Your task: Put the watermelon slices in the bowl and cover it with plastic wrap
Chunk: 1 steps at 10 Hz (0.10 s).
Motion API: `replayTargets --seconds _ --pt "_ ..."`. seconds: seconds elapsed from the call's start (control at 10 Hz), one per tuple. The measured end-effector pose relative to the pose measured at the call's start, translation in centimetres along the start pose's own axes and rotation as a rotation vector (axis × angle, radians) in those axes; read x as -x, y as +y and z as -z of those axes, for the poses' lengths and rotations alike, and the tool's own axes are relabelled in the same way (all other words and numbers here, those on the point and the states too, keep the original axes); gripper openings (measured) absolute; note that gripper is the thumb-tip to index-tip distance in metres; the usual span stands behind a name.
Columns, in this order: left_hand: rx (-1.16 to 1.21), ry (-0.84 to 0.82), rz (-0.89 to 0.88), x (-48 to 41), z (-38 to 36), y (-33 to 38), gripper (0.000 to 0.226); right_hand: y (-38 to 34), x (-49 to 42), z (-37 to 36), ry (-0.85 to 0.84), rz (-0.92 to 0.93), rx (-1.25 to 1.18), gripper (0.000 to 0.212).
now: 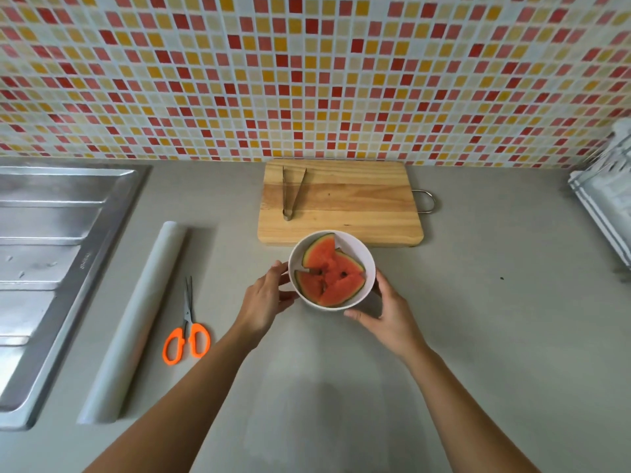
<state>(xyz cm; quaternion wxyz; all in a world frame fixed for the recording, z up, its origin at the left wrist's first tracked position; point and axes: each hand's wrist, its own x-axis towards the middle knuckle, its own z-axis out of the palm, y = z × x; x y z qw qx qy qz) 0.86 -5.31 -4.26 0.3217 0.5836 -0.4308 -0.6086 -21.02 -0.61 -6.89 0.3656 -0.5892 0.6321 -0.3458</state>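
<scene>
A white bowl (359,248) stands on the grey counter just in front of the cutting board. It holds three red watermelon slices (333,276) with green rinds. My left hand (264,298) cups the bowl's left side with its fingers against the wall. On the right side, my right hand (389,315) wraps the bowl, its thumb under the near edge. A roll of plastic wrap (136,319) lies lengthwise on the counter to the left, apart from both hands. A faint glossy patch shows on the counter in front of the bowl; I cannot tell whether it is a sheet of wrap.
Orange-handled scissors (187,336) lie between the roll and my left arm. A wooden cutting board (355,203) with metal tongs (290,192) on it sits behind the bowl against the tiled wall. A steel sink drainer (44,250) is at far left and a white rack (607,199) at far right.
</scene>
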Motion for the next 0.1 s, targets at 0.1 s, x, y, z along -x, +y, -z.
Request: replayTargets --seconds 0.1 --pt "0.011 0.059 -0.011 0.52 0.08 -0.17 0.053 0.16 0.41 0.2 -0.02 -0.052 0.015 0.096"
